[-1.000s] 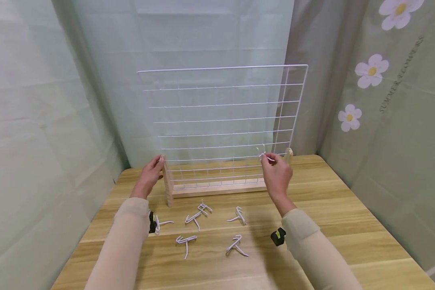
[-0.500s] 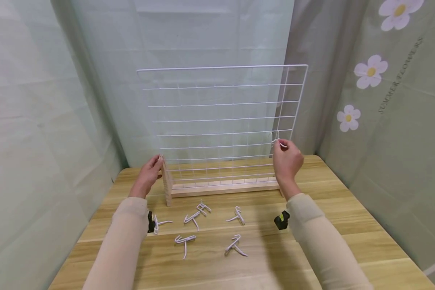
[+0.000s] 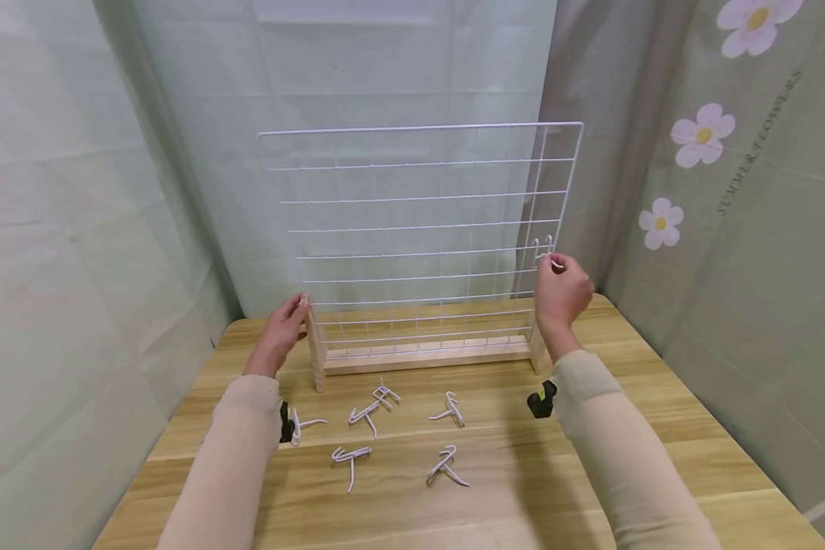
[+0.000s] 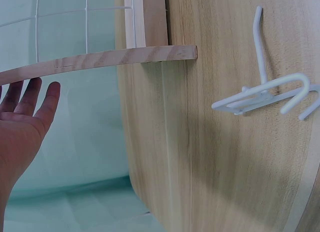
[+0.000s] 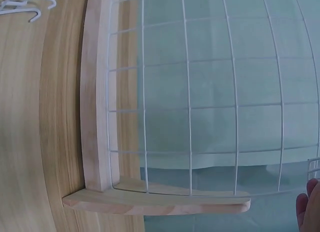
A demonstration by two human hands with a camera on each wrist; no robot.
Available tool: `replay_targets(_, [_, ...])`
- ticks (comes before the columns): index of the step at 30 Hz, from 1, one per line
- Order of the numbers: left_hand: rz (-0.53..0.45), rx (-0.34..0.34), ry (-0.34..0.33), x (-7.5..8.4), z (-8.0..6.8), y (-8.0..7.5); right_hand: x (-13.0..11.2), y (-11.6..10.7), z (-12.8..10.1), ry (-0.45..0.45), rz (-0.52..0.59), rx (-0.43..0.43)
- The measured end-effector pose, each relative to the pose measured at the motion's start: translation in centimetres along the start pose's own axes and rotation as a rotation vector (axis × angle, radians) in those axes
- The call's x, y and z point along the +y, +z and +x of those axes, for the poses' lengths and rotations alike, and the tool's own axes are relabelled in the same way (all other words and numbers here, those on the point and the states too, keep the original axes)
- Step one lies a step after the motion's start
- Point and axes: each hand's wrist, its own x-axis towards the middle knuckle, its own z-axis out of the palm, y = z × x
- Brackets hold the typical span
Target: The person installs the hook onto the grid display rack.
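Hands: right pinches one hook – left flat (grid stand) | five hooks on table

I watch the right hand climb and drift to the right along the white wire grid panel, from low near the wooden base up to the panel's right edge. The small white wire hook pinched in its fingers has risen with it and now sits against the rightmost column of wires.
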Motion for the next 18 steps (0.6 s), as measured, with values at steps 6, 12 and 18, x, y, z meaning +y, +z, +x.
replay_targets(6, [-0.008,-0.003,-0.004,-0.2,0.1,0.0,0.0,0.3,0.3,0.032,-0.019,0.002])
replay_targets(12, [-0.016,0.001,0.002,-0.2,0.1,-0.1,0.0,0.9,0.4,0.056,-0.042,0.002])
replay_targets(18, [-0.025,-0.001,0.003,-0.2,0.1,-0.1,0.1,1.2,0.2,0.075,-0.049,-0.009])
